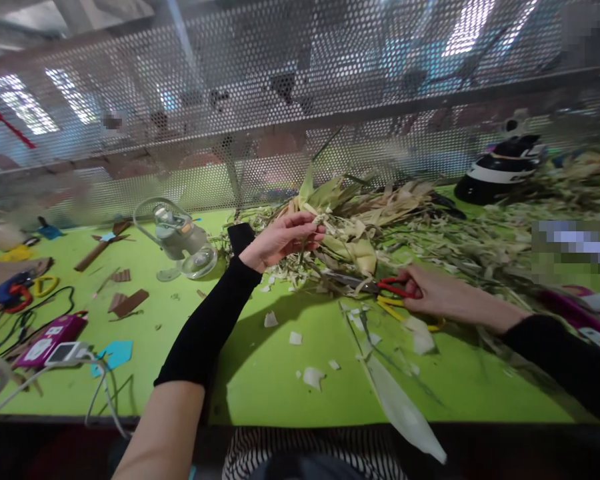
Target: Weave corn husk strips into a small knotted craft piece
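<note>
My left hand [291,235] is raised over a heap of dried corn husks [353,250], its fingers curled together in a pinch. Pale husk shows right at the fingertips, but what lies between them is too small to tell. In my right hand [423,288] is a pair of scissors [393,290] with red and yellow handles. Their metal blades point left, into the lower edge of the husks. A long pale husk leaf [403,403] lies below the scissors and hangs over the table's front edge. Small cut husk scraps [313,378] are scattered between my forearms.
A perforated metal screen [260,107] stands along the back of the green table [265,400]. A clear jug with a handle [180,233] stands left of the heap. A purple power strip [55,337] with white cables lies at left. A black-and-white object [497,170] stands back right.
</note>
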Tool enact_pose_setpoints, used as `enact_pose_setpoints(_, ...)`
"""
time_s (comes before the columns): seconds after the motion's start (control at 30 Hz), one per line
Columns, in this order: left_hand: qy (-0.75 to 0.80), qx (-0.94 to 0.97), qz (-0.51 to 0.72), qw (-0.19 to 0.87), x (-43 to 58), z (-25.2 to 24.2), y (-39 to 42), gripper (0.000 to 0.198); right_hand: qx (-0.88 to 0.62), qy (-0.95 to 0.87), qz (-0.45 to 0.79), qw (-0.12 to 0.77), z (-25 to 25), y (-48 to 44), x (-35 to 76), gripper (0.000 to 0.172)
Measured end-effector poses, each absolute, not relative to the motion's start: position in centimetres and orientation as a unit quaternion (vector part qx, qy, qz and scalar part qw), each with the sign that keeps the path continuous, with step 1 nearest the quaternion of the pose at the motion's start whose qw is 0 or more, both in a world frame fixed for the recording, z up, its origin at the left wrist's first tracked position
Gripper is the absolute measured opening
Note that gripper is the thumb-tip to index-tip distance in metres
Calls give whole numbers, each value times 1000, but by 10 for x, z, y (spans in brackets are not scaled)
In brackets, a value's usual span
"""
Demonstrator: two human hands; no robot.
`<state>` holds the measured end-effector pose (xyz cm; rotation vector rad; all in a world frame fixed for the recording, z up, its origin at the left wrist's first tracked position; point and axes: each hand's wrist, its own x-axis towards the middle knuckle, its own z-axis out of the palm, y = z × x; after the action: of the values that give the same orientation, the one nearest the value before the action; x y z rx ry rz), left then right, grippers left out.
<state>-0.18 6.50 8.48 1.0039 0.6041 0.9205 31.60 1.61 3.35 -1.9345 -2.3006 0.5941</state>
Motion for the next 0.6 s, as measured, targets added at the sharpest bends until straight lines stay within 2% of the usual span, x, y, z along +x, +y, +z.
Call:
enact_pose_setpoints(0.3, 288, 460, 406, 736, 3, 78, 66, 11, -628, -761, 160, 9, 35, 0, 309, 21)
enact_pose_setpoints(0.43, 276, 437, 416, 748, 6, 77, 67, 18, -639, -758, 131, -17, 45, -4, 299, 20)
enact_pose_setpoints(0.6, 259, 416, 422, 763, 9, 75, 68, 23, -684, -726, 71, 4, 61, 9, 323, 24)
